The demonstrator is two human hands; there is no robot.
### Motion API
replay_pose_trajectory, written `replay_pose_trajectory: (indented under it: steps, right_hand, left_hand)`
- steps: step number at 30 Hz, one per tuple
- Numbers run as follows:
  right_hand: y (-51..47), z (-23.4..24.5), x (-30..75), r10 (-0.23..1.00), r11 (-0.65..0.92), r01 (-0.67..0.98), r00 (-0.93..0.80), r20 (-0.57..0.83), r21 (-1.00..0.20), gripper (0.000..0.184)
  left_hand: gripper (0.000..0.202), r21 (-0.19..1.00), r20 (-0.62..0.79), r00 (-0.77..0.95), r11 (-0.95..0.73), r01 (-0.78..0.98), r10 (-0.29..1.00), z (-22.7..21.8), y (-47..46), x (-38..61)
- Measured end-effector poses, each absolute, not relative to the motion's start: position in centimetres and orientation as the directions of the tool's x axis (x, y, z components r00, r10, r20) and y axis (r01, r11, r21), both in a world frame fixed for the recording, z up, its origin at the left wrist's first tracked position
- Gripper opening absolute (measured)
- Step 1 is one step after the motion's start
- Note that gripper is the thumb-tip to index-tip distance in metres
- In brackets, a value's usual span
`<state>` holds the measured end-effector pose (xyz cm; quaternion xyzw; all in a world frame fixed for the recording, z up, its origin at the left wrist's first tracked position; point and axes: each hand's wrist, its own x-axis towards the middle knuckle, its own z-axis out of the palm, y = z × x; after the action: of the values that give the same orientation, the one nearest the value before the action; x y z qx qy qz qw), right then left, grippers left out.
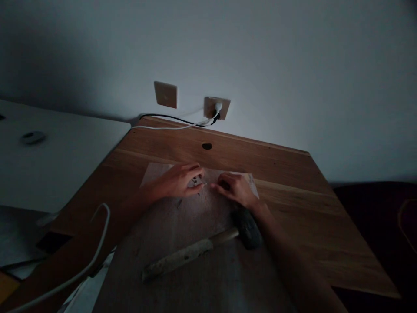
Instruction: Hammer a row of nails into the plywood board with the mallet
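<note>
Small metal pieces (197, 181), likely nails: far end of the board (195, 269), under my left hand (180, 180), fingers curled to corral them, thumb and forefinger pinching 1; my right hand (235, 189) just beside, fingertips pressed together; 1 hammer (208, 250) lying by that wrist, within reach

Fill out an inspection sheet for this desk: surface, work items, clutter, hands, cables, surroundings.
Surface: wooden desk with a cable hole; a pale board lies on it.
Work items: small metal pieces, too dim to identify; hammer lying on the board by the right wrist.
Clutter: dark flat things off the desk's left edge, unclear.
Hands: left hand pinches the small metal pieces; right hand has its fingertips close beside them.
Cables: white and black cables run to the wall socket; loose white cable at front left.
Surroundings: grey wall, wall plate, white table at left.
</note>
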<state>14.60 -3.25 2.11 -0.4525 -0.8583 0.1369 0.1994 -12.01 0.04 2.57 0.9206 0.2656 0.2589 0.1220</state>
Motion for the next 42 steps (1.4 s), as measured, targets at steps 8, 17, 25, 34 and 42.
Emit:
replay_pose_trajectory:
  steps: [8,17,25,34,42]
  right_hand:
    - [-3.6,1.2,15.0,0.777,0.630,0.685,-0.548,0.311,-0.366,0.043]
    - [-3.3,0.8,15.3,0.749,0.662,0.609,-0.564,0.348,-0.438,0.036]
    - [-3.2,1.3,15.4,0.771,0.632,0.556,-0.520,0.367,-0.540,0.018]
    - [-3.3,1.8,15.4,0.771,0.621,0.445,-0.496,0.400,-0.645,0.010]
    - [-3.5,1.7,15.5,0.812,0.487,0.337,-0.516,0.275,-0.806,0.012]
  left_hand:
    - [0.010,0.342,0.413,0.744,-0.846,0.408,0.526,2.1,0.2,-12.3]
    - [0.005,0.346,0.389,0.770,-0.854,0.388,0.507,2.3,0.7,-12.7]
    - [0.006,0.473,0.390,0.748,-0.814,0.338,0.537,2.3,0.6,-13.0]
    - [0.008,0.509,0.400,0.736,-0.800,0.317,0.546,2.1,0.6,-12.8]
    - [0.010,0.432,0.432,0.731,-0.832,0.347,0.529,1.4,0.9,-12.8]
